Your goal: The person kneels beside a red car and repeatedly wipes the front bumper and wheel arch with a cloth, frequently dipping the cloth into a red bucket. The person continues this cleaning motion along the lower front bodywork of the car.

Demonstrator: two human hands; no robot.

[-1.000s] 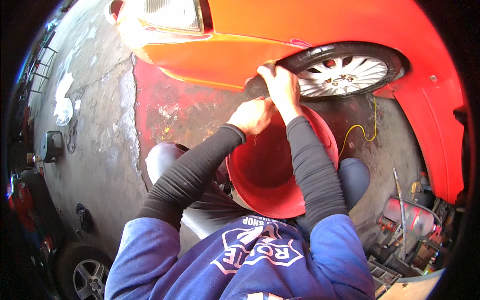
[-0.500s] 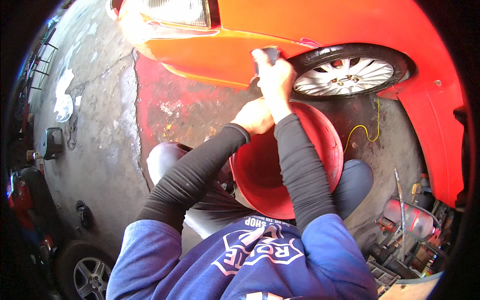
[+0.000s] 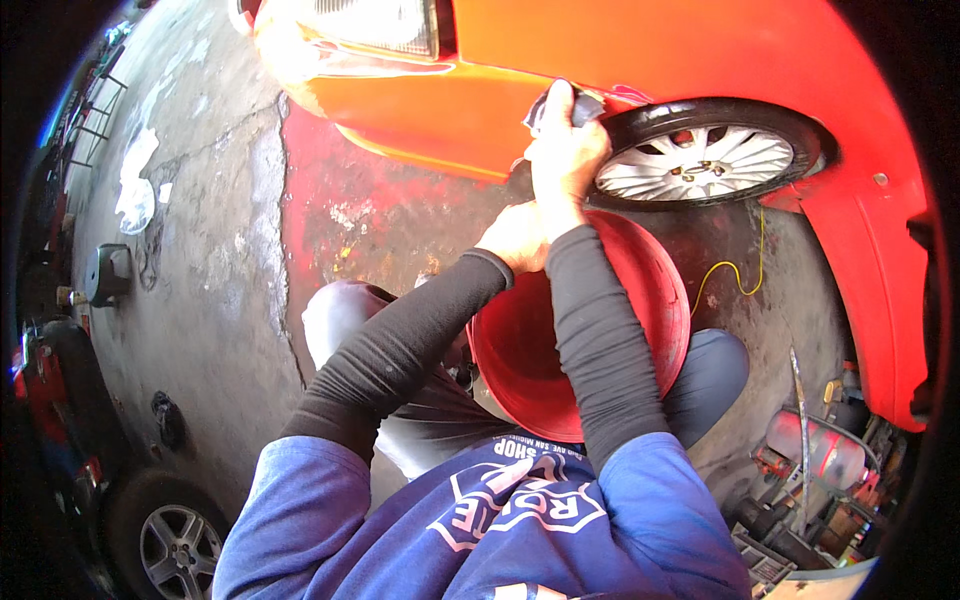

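Note:
My right hand (image 3: 565, 158) is closed on a dark grey pad (image 3: 588, 108), pressed against the orange bumper (image 3: 430, 120) of a car, close to where it meets the fender by the front wheel (image 3: 700, 165). The pad looks like a folded sanding sheet, but its kind is not certain. My left hand (image 3: 516, 236) rests against my right wrist, above the rim of a large red tub (image 3: 640, 262); its fingers are mostly hidden. The tub sits between my bent knees, and my right forearm crosses over it.
A yellow cord (image 3: 730, 268) lies on the floor by the wheel. Tools and a clear-and-red container (image 3: 820, 440) are heaped at the right. At the left are a dark stool (image 3: 108, 275), white scraps (image 3: 137, 190) and another car's wheel (image 3: 180, 545).
My right hand and the pad have slid up and to the right along the bumper, toward the wheel arch. My left hand has moved with it. The whole view has shifted slightly.

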